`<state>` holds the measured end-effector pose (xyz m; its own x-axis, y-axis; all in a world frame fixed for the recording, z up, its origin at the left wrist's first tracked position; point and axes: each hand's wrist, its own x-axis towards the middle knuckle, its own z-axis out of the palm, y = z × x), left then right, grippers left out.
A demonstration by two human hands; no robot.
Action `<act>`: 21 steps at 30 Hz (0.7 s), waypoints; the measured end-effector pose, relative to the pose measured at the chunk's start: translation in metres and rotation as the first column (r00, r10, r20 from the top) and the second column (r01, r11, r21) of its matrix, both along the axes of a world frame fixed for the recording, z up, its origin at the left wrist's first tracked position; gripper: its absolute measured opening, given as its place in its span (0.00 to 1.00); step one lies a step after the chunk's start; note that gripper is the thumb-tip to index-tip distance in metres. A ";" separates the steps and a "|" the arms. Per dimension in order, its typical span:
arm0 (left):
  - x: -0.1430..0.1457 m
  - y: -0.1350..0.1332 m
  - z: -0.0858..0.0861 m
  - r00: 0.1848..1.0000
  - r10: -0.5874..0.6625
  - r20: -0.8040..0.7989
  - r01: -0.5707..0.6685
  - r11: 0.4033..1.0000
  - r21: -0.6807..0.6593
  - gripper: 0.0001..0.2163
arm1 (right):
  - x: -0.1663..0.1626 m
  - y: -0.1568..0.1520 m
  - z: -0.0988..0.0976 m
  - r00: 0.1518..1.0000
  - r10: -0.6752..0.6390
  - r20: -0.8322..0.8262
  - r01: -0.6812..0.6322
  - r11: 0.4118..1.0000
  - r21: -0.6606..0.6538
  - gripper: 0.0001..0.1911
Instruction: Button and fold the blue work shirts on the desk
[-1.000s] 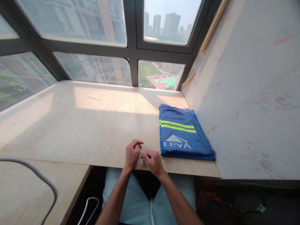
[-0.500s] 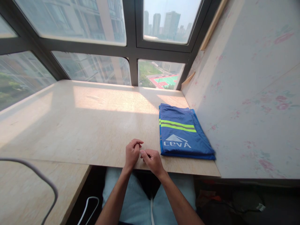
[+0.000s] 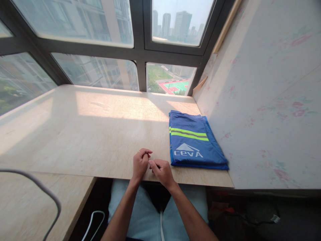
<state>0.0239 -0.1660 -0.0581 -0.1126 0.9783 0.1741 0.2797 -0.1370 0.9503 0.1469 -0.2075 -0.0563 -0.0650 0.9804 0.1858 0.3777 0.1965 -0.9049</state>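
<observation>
My left hand (image 3: 140, 164) and my right hand (image 3: 162, 171) rest side by side on the front edge of a pale wooden table (image 3: 100, 134), both with fingers curled in, fingertips touching. Nothing shows in either hand. Just right of my right hand lies a folded blue garment (image 3: 194, 142) with yellow-green reflective stripes and a white "ceva" logo, flat on the table and apart from my hands.
Dark-framed windows (image 3: 140, 57) run along the table's far side. A floral papered wall (image 3: 263, 100) stands close on the right, next to the garment. A lower wooden surface (image 3: 30, 204) with a grey cable (image 3: 47, 194) is at the left. My knees (image 3: 160, 214) are under the table.
The view has shifted slightly up and to the right. My hands and the garment keep their places.
</observation>
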 end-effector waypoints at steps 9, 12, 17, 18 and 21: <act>-0.001 0.000 -0.001 1.000 -0.004 -0.015 0.004 1.000 0.003 0.11 | 0.001 -0.004 0.003 0.989 0.010 -0.144 -0.015 0.999 -0.031 0.25; -0.002 0.000 -0.001 1.000 -0.003 -0.026 0.004 1.000 0.004 0.11 | 0.007 -0.014 0.006 0.961 -0.012 -0.275 -0.009 0.997 -0.077 0.26; -0.003 0.002 -0.001 0.999 -0.002 -0.041 0.001 1.000 -0.004 0.11 | 0.038 -0.036 0.025 0.915 -0.098 -0.390 0.071 0.994 -0.083 0.28; -0.004 0.002 -0.001 0.999 0.000 -0.044 0.000 1.000 -0.001 0.11 | 0.048 -0.039 0.030 0.908 -0.129 -0.399 0.110 0.991 -0.071 0.27; -0.004 0.003 -0.003 0.999 -0.003 -0.045 0.003 1.000 0.009 0.10 | 0.084 -0.045 0.044 0.881 -0.260 -0.396 0.276 0.961 -0.016 0.26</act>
